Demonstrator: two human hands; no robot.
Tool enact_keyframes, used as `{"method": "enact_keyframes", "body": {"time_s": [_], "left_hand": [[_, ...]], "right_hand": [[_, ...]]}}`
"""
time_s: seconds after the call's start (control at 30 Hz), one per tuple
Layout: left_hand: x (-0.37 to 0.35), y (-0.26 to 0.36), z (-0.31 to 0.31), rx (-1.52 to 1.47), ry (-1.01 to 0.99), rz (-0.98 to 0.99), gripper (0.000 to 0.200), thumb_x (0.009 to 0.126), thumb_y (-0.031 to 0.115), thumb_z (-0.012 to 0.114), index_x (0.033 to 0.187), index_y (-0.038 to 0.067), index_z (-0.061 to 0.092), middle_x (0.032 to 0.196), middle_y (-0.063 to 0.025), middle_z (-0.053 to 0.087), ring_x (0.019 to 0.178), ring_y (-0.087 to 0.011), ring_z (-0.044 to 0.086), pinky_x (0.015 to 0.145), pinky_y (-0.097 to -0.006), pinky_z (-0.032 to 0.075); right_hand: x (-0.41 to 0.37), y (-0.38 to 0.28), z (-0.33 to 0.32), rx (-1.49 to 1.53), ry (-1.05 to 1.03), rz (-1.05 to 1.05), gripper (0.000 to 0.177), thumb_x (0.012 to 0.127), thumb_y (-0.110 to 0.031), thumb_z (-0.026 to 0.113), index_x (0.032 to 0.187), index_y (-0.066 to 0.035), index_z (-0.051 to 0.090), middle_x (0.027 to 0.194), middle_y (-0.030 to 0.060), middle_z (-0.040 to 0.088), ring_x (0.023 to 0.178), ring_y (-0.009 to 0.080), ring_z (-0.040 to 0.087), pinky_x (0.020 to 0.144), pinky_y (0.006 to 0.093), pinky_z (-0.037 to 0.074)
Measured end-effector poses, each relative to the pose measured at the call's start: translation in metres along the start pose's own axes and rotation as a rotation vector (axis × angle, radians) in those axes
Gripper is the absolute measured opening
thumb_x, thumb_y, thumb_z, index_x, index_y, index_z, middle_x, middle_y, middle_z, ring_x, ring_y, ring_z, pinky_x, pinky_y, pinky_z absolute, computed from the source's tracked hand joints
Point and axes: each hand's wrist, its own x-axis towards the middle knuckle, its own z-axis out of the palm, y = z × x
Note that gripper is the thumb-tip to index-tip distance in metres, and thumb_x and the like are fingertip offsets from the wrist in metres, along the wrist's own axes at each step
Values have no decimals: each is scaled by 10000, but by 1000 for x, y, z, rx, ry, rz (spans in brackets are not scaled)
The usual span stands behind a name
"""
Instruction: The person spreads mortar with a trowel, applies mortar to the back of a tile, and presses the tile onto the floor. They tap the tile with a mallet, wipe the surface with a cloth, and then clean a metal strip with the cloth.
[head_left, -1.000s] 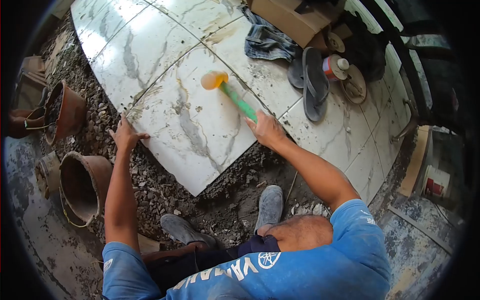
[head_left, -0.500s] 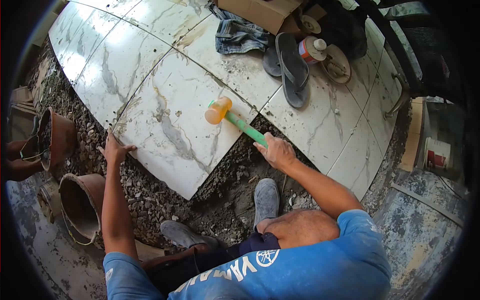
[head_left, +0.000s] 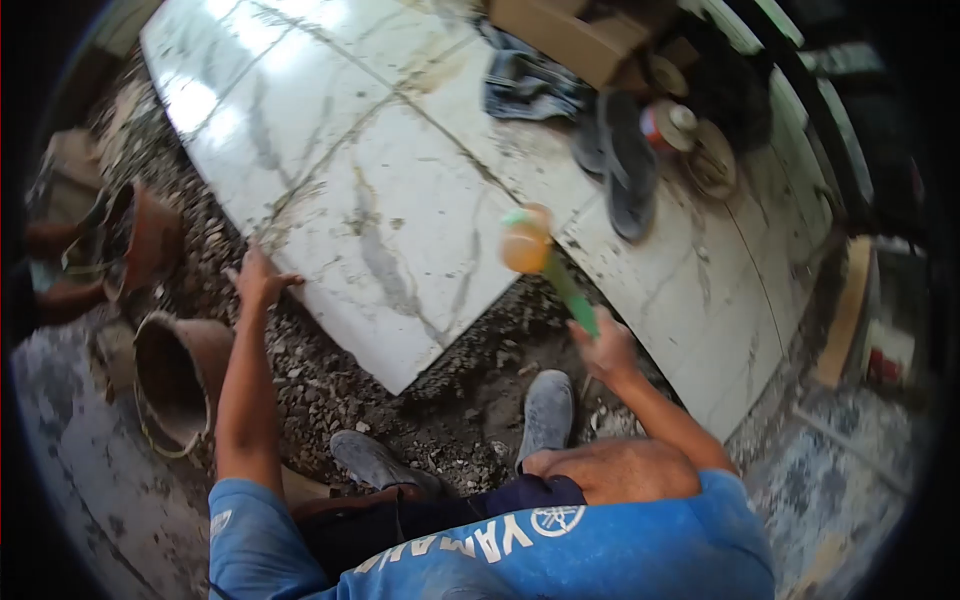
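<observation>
My right hand (head_left: 606, 346) is wrapped round the green handle of a rubber mallet (head_left: 526, 246) with a translucent orange head. The head, blurred by motion, hangs by the right corner of a large white marble-patterned floor tile (head_left: 410, 245). At that tile's left edge rests my left hand (head_left: 262, 280), its fingers spread and touching the rim. The tile's near corner juts out over dark mortar and gravel (head_left: 470, 385). A narrow gap of mortar parts it from the neighbouring tile (head_left: 690, 320) on the right.
Two buckets, one upright-tilted (head_left: 150, 240) and one on its side (head_left: 185, 380), lie at left; another person's hands (head_left: 70, 300) are at the farther one. Flip-flops (head_left: 628, 170), jeans (head_left: 530, 88), a bottle (head_left: 672, 126) and a cardboard box (head_left: 570, 35) sit on tiles behind.
The mallet has swung right, from over the tile's face to its right corner, and its handle stands steeper. My left hand stays at the tile edge. The whole view has shifted slightly.
</observation>
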Motion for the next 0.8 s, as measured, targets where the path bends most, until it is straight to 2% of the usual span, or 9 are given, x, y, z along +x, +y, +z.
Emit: {"method": "enact_keyframes", "body": {"time_s": [0.03,0.07,0.13,0.27,0.3,0.37,0.53,0.67,0.8], "left_hand": [[3,-4,4,46,8,-9,1269,467,376,924,1490,101,226,1425,-152,464,1338,-317,412,1118,-616,100],[3,-3,1,138,-28,-13,1372,450,529,890,1504,64,145,1389,-175,486,1310,-317,443,1116,-595,152],[0,0,-3,123,-31,-20,1401,433,513,907,1514,85,126,1401,-172,475,1338,-311,410,1128,-575,153],[-7,4,-12,47,-23,-31,1387,433,471,921,1514,83,143,1416,-181,463,1373,-305,364,1145,-541,133],[-8,2,-10,31,-18,-32,1388,434,466,922,1515,85,138,1422,-185,454,1376,-303,360,1146,-543,127],[-9,2,-9,11,-12,-38,1389,436,460,923,1516,88,133,1428,-188,445,1378,-302,357,1147,-545,121],[-10,-1,-6,-40,-12,-1,1382,460,434,923,1524,109,103,1489,-176,362,1418,-347,257,1149,-567,82],[-3,18,8,-28,14,80,1325,550,534,857,1532,137,61,1535,-170,278,1440,-384,171,1133,-613,44],[18,85,10,-35,1,220,1225,615,701,729,1533,174,112,1552,-141,255,1456,-352,131,1146,-595,-4]], "right_hand": [[-7,11,-3,19,75,6,440,891,-500,585,972,-68,563,717,211,622,694,448,615,567,492,476],[-13,28,-7,-17,106,69,437,880,-487,604,964,-59,576,723,226,617,714,461,610,594,493,474],[-23,71,-15,-39,237,147,442,875,-464,619,931,-26,583,724,248,607,717,480,592,613,524,454],[-50,161,-34,-289,370,313,475,893,-441,604,1014,18,587,841,278,627,797,482,595,680,527,452],[-52,166,-37,-288,372,290,475,893,-441,604,1014,18,587,841,278,627,797,482,595,680,527,452],[-61,176,-43,-414,389,481,500,909,-457,573,1045,24,575,888,285,635,826,473,603,712,526,457],[-56,210,-29,-437,346,591,553,915,-481,549,1121,32,557,949,280,642,868,466,609,745,514,468],[-51,217,-19,-442,370,585,565,913,-474,551,1160,34,542,1044,275,626,943,450,601,790,499,468],[-45,210,-21,-396,353,595,542,917,-445,558,1159,39,525,1102,272,595,993,439,582,817,491,462]]}}
